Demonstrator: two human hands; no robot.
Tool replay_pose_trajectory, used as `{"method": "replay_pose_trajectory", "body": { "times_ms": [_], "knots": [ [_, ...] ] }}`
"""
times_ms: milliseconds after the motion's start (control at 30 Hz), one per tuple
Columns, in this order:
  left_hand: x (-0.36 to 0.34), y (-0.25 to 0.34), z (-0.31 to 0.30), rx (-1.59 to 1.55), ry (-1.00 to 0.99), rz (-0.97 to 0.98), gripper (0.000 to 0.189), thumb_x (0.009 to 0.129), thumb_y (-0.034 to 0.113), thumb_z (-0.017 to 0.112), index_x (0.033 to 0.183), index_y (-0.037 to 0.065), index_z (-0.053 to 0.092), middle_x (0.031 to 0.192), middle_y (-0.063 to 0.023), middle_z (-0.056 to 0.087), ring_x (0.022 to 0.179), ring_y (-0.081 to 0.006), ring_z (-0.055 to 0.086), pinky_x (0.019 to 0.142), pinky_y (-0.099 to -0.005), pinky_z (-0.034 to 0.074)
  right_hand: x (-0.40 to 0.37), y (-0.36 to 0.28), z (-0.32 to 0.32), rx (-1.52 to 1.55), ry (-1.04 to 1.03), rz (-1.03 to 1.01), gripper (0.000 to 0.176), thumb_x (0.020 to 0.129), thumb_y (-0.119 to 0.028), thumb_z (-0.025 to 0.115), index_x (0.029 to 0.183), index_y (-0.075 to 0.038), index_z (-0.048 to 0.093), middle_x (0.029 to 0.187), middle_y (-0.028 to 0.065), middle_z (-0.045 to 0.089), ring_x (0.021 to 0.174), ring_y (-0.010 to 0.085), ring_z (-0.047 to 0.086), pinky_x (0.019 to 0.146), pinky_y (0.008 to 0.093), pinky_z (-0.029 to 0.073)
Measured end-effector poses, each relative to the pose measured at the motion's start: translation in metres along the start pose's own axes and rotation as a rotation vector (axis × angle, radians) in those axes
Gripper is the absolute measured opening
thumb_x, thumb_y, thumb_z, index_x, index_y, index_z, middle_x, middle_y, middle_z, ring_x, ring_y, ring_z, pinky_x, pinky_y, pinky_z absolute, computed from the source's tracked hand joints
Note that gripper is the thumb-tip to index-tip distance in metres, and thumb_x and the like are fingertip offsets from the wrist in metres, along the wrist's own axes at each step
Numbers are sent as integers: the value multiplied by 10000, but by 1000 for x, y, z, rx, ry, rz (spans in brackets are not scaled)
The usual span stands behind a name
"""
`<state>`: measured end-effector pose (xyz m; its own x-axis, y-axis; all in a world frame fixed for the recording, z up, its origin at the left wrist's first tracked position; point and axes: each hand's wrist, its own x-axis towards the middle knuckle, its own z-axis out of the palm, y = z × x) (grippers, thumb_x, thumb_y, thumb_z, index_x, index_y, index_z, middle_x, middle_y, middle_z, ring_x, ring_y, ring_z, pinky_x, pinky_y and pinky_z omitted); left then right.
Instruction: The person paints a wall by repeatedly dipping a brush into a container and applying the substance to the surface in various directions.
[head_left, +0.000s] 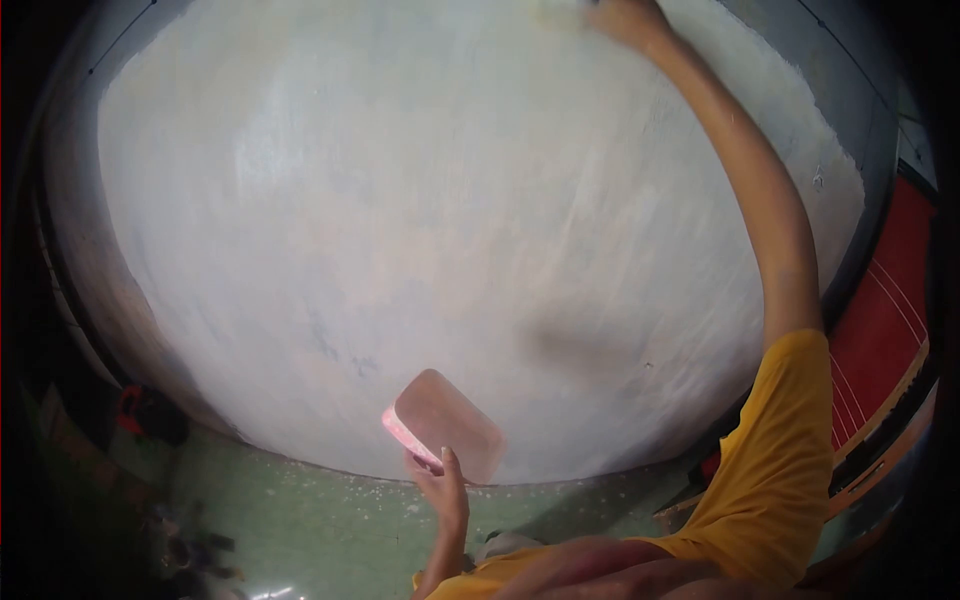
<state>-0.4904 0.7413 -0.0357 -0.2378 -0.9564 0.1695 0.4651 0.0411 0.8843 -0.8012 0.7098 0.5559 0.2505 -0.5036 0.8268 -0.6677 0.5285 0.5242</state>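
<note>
My left hand (440, 480) grips the near edge of a pink, rounded rectangular plastic container (450, 420), its thumb lying over the rim. The container is tilted in front of the lower part of the wall. High up at the top edge of the view, my right hand (628, 22) reaches to the wall (430, 230), its fingers closed. A small dark bit of something shows at the fingertips, but blur and the frame edge hide what it is. Across the wall spreads a large whitish, streaky patch with an uneven border against darker grey.
Pale specks dot the green floor (330, 505) along the wall's foot. A red-and-black object (135, 410) sits at the lower left, near blurred dark items. To the right is a red panel with white lines (880, 320). Thin cords hang at both upper corners.
</note>
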Motion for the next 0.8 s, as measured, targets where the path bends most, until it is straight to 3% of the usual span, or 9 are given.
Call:
{"method": "replay_pose_trajectory", "body": {
  "times_ms": [100,200,233,333,400,467,633,733,800],
  "knots": [
    [-3,12,2,-24,13,-48,658,894,162,582,1385,-66,208,1333,-185,364,1209,-236,388,1020,-352,311,15,-42,-81,271,74,115,443,836,-447,568,1004,-46,651,1065,171,650,1016,363,593,837,438,469],
    [-1,7,4,-7,27,-26,654,915,192,571,1388,-65,198,1327,-176,368,1204,-224,386,1020,-348,306,-8,-9,-3,170,251,4,315,857,-335,580,928,-41,665,782,155,673,735,292,658,673,402,512],
    [-2,3,3,7,26,-7,650,935,225,563,1388,-61,194,1321,-166,373,1197,-211,384,1019,-343,302,-33,-34,-29,59,-114,47,251,858,-286,580,893,-46,645,827,151,667,760,277,648,684,407,504],
    [-2,8,6,7,34,7,662,932,243,568,1384,-67,195,1321,-175,368,1206,-216,378,1021,-347,301,-126,-54,13,210,27,-284,225,713,-182,646,902,-67,610,961,176,635,942,362,592,838,433,474],
    [-3,10,3,63,3,-24,667,930,250,569,1382,-70,197,1322,-179,364,1205,-219,376,1018,-350,302,-153,-96,-19,314,-462,-108,230,729,-190,645,922,-67,618,1007,174,638,958,345,599,852,422,477],
    [-1,12,1,91,-15,-23,668,928,251,570,1380,-72,199,1316,-179,366,1195,-218,378,1012,-350,307,-155,-110,-38,378,-585,-28,227,742,-188,632,937,-72,627,993,166,645,941,338,609,838,416,485],
    [-3,24,6,106,-7,3,661,922,241,573,1377,-69,207,1291,-169,377,1157,-211,390,995,-350,318,-63,-26,-31,49,-388,55,378,822,-436,606,921,-81,692,856,165,673,793,295,650,747,389,499],
    [-3,14,6,57,3,19,655,920,237,576,1376,-63,213,1286,-161,382,1149,-207,395,993,-350,319,5,25,-14,118,11,35,294,826,-304,627,911,-25,667,799,147,677,705,288,656,706,392,510],
    [-4,18,6,58,-4,-18,650,920,231,577,1374,-61,216,1286,-157,382,1146,-206,397,991,-350,321,21,-27,-96,83,-3,208,451,843,-463,554,1028,-64,653,1073,162,651,1026,349,595,842,440,467]
  ]
}}
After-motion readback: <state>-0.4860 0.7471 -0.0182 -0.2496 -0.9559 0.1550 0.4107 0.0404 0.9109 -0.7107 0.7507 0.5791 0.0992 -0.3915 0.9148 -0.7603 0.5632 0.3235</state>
